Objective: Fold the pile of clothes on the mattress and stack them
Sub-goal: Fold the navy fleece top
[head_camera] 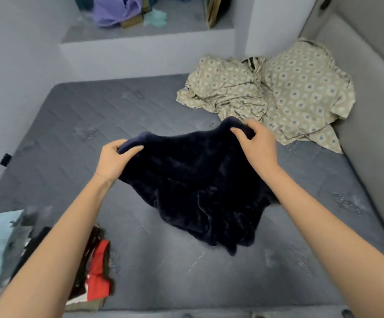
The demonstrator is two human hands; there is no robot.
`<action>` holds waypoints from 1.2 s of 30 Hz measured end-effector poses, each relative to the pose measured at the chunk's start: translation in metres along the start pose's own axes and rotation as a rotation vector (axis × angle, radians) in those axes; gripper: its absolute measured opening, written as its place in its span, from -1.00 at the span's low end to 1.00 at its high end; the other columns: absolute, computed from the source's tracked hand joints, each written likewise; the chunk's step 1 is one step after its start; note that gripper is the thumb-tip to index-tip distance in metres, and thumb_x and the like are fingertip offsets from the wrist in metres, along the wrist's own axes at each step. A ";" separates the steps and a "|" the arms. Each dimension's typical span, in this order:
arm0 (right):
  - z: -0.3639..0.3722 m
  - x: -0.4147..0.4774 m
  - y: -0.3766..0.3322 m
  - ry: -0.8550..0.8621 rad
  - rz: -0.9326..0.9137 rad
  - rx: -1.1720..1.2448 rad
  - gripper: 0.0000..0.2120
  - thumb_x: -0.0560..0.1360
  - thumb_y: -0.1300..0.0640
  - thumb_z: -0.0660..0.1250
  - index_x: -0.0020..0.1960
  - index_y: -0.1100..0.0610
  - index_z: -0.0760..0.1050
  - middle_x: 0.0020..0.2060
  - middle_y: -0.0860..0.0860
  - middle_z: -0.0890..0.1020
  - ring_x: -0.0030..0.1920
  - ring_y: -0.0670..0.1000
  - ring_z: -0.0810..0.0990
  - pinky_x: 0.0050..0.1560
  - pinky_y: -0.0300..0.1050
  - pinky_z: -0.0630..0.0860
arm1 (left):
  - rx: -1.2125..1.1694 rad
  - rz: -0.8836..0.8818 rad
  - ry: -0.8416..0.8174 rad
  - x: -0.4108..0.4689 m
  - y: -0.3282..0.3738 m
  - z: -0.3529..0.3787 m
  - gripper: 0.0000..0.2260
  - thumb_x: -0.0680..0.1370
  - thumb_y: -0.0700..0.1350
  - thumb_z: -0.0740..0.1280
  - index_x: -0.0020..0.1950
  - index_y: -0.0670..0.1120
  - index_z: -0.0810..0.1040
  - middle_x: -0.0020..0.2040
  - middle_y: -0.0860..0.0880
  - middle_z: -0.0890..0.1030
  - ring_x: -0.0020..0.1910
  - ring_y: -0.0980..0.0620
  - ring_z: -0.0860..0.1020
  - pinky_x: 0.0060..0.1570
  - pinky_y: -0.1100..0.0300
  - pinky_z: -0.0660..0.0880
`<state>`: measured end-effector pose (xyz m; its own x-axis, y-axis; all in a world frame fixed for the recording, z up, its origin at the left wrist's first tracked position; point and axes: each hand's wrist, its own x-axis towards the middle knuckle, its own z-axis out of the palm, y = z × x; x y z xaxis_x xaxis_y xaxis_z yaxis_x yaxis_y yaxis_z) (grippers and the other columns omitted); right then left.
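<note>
A dark navy velvety garment (197, 189) is held up over the middle of the grey quilted mattress (76, 125), its lower part hanging down onto the mattress. My left hand (114, 158) grips its upper left edge. Its upper right edge is gripped by my right hand (258, 145). Clothes (94, 269) in red, black and light blue lie at the near left, partly hidden by my left forearm.
A crumpled beige patterned sheet (285, 95) lies in the far right corner against the grey wall (374, 115). A recessed shelf (140, 35) beyond the mattress holds purple and teal fabric (117, 10). A white wall (9, 88) runs along the left.
</note>
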<state>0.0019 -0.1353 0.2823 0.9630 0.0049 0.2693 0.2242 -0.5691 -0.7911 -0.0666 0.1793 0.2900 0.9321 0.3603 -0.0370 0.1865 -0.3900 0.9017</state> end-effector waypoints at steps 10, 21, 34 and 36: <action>0.057 -0.044 -0.172 0.098 -0.133 0.115 -0.78 0.52 0.02 0.36 -0.26 -0.08 0.39 -0.42 -0.13 0.46 -0.34 -0.09 0.43 -0.27 -0.09 0.37 | -0.188 0.166 0.116 -0.031 0.068 -0.140 -0.91 0.49 -0.15 0.43 -0.22 -0.01 0.62 -0.30 0.08 0.62 -0.31 0.22 0.56 -0.26 0.32 0.50; 0.082 -0.032 -0.256 0.100 -0.210 0.175 -0.82 0.49 -0.01 0.37 -0.25 -0.03 0.44 -0.38 -0.07 0.52 -0.29 -0.03 0.48 -0.22 -0.05 0.39 | -0.169 0.286 0.326 -0.031 0.084 -0.245 -0.81 0.52 -0.20 0.39 -0.29 -0.03 0.52 -0.50 0.27 0.51 -0.44 0.36 0.44 -0.38 0.47 0.35; 0.129 -0.042 -0.268 0.184 -0.063 -0.036 -0.84 0.50 -0.04 0.35 -0.20 -0.01 0.48 -0.40 -0.08 0.52 -0.31 -0.07 0.47 -0.28 -0.07 0.36 | -0.239 0.231 0.091 0.002 0.017 -0.256 -0.86 0.53 -0.20 0.37 -0.22 -0.04 0.59 -0.40 0.20 0.59 -0.37 0.29 0.51 -0.35 0.41 0.43; 0.126 -0.049 -0.269 0.207 -0.040 -0.055 -0.86 0.51 -0.05 0.34 -0.16 -0.01 0.51 -0.35 -0.06 0.57 -0.26 -0.03 0.52 -0.22 -0.03 0.43 | -0.227 0.259 0.034 0.006 0.017 -0.258 -0.84 0.53 -0.20 0.37 -0.26 -0.08 0.56 -0.42 0.19 0.55 -0.39 0.29 0.47 -0.35 0.41 0.39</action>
<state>-0.0869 0.1216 0.4128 0.9008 -0.1374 0.4119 0.2480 -0.6160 -0.7477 -0.1381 0.3932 0.4160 0.9279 0.3032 0.2169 -0.1328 -0.2749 0.9523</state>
